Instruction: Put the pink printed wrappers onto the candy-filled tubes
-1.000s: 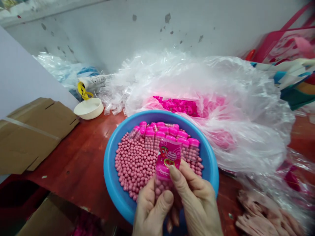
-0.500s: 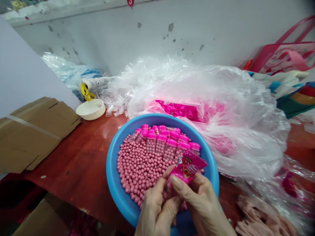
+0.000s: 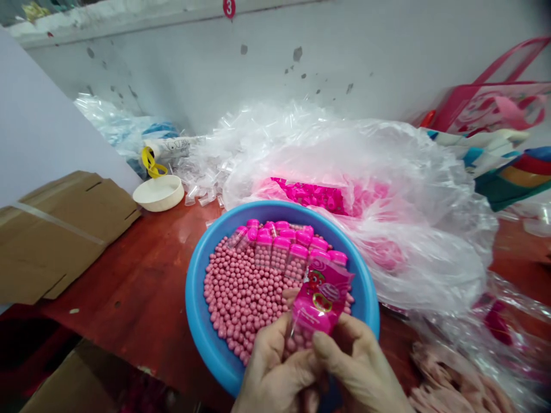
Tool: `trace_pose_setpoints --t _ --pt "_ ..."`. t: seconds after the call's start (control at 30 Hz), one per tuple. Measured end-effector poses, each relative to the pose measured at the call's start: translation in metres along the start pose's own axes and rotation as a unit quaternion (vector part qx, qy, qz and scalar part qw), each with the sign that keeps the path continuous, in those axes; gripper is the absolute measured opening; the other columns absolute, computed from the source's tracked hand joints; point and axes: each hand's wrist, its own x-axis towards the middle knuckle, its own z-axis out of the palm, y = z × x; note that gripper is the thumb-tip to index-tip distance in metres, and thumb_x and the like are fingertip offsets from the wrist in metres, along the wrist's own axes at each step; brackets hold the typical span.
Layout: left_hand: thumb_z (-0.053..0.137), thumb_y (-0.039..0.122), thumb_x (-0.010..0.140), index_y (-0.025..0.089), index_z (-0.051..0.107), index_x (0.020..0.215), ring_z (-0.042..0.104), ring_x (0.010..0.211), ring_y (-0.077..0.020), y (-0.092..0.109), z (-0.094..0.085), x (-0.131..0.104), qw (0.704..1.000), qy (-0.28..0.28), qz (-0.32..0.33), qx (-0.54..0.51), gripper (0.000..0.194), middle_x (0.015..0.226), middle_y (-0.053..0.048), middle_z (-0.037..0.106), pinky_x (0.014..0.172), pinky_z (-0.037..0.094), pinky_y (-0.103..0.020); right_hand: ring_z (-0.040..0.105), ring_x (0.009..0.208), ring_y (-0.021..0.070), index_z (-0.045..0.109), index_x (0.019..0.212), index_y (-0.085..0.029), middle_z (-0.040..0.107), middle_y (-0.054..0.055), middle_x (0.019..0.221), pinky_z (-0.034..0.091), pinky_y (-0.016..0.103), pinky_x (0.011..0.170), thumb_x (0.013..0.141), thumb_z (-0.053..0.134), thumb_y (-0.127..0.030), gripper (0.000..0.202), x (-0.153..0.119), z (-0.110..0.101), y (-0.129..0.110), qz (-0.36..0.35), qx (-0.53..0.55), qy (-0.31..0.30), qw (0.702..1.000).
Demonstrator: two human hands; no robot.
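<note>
Both my hands are over the front of a blue basin [image 3: 196, 321]. Between them is a small clear container of pink balls with a pink printed sleeve [image 3: 322, 295] over its upper part. My left hand [image 3: 273, 367] grips it from the left, fingers closed around the lower end. On the other side my right hand [image 3: 359, 364] has its thumb pressed on the sleeve's lower edge, its fingers behind. Pink balls [image 3: 241, 298] fill much of the basin. At the basin's far side lie several clear containers with pink caps [image 3: 297, 252], filled with similar balls.
Behind the basin spreads a large clear plastic bag [image 3: 422, 229] with pink caps [image 3: 318, 195]. Empty clear containers [image 3: 206, 172] are heaped along the wall. Left are a white round lid [image 3: 159, 194] and cardboard [image 3: 64, 229]. A pinkish cloth [image 3: 451, 378] lies front right.
The pink sleeve has turned more upright and its printed front faces me more. My right thumb has moved down from the middle of the sleeve to its lower edge.
</note>
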Motion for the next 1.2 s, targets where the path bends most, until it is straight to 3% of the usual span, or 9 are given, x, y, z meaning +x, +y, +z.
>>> trace_pose_setpoints --t 0.17,0.4,0.57,0.7,0.8,0.87,1.0,1.07,1.2 --pt "0.077 0.038 0.067 0.014 0.062 0.080 0.040 0.033 -0.0022 -0.001 -0.007 0.006 0.990 -0.086 -0.011 -0.111 0.031 0.050 0.001 0.060 0.033 0.025 -0.014 0.050 0.045 0.0030 0.071 0.066 -0.017 0.061 -0.003 0.054 0.043 0.009 0.043 0.059 0.083 -0.044 0.031 0.009 -0.005 -0.010 -0.063 -0.036 -0.001 0.997" --pt "0.078 0.040 0.067 0.016 0.064 0.078 0.038 0.035 -0.0020 0.012 0.005 -0.004 0.998 0.013 0.018 -0.052 0.030 0.048 0.005 0.055 0.038 0.025 -0.016 0.061 0.060 0.0125 0.070 0.057 -0.018 0.067 0.001 0.063 0.049 0.015 0.048 0.062 0.080 -0.039 0.023 0.004 0.008 -0.002 -0.158 -0.091 0.013 0.983" --pt "0.073 0.052 0.067 0.015 0.068 0.083 0.033 0.037 -0.0023 0.012 0.007 -0.004 0.995 0.044 0.059 0.062 0.041 0.045 0.008 0.043 0.039 0.025 -0.016 0.055 0.041 0.0081 0.071 0.060 -0.018 0.065 -0.001 0.055 0.048 0.017 0.038 0.056 0.083 -0.042 0.028 0.000 0.005 0.005 -0.072 -0.035 0.019 0.997" --pt "0.072 0.052 0.067 0.019 0.072 0.099 0.042 0.046 -0.0060 0.004 0.009 0.000 0.975 0.125 0.107 0.150 0.045 0.059 0.003 0.053 0.045 0.034 -0.018 0.056 0.040 0.0057 0.074 0.071 -0.020 0.065 -0.003 0.051 0.048 0.014 0.043 0.049 0.089 -0.038 0.032 0.003 -0.008 0.002 -0.024 0.038 0.012 0.999" --pt "0.069 0.058 0.067 0.021 0.070 0.108 0.049 0.052 -0.0090 0.004 0.009 0.002 0.991 0.010 0.109 0.073 0.055 0.061 0.000 0.057 0.051 0.040 -0.019 0.050 0.032 0.0051 0.074 0.079 -0.020 0.058 -0.005 0.043 0.041 0.014 0.035 0.054 0.087 -0.039 0.034 0.005 -0.016 -0.004 0.001 0.100 -0.022 0.995" --pt "0.068 0.058 0.068 0.018 0.072 0.104 0.049 0.052 -0.0068 0.006 0.008 0.005 0.994 -0.094 0.046 -0.023 0.054 0.058 0.000 0.056 0.053 0.039 -0.017 0.052 0.034 0.0075 0.073 0.081 -0.020 0.060 -0.004 0.046 0.041 0.016 0.034 0.058 0.085 -0.037 0.030 0.005 -0.019 -0.008 0.008 0.137 -0.052 0.989" --pt "0.079 0.043 0.064 0.015 0.071 0.099 0.045 0.042 -0.0018 0.011 0.004 0.011 0.978 -0.170 -0.060 -0.104 0.045 0.056 0.001 0.059 0.049 0.038 -0.015 0.062 0.047 0.0116 0.073 0.074 -0.018 0.067 0.002 0.058 0.048 0.018 0.043 0.057 0.085 -0.041 0.031 0.004 -0.020 -0.009 0.017 0.133 -0.117 0.984" --pt "0.083 0.040 0.059 0.016 0.070 0.096 0.049 0.041 -0.0038 0.011 0.003 0.012 0.982 -0.147 -0.032 -0.114 0.046 0.054 0.001 0.061 0.047 0.040 -0.016 0.058 0.040 0.0106 0.074 0.083 -0.017 0.063 0.001 0.049 0.045 0.017 0.039 0.065 0.079 -0.045 0.034 0.004 -0.021 -0.007 0.018 0.102 -0.122 0.987" --pt "0.085 0.039 0.055 0.015 0.064 0.076 0.058 0.044 -0.0077 0.008 0.006 0.009 0.995 0.011 0.051 -0.089 0.038 0.053 0.002 0.063 0.037 0.036 -0.012 0.059 0.043 0.0146 0.074 0.094 -0.021 0.067 0.002 0.054 0.049 0.025 0.044 0.068 0.074 -0.052 0.041 0.004 -0.024 -0.001 -0.064 0.080 -0.040 0.994"
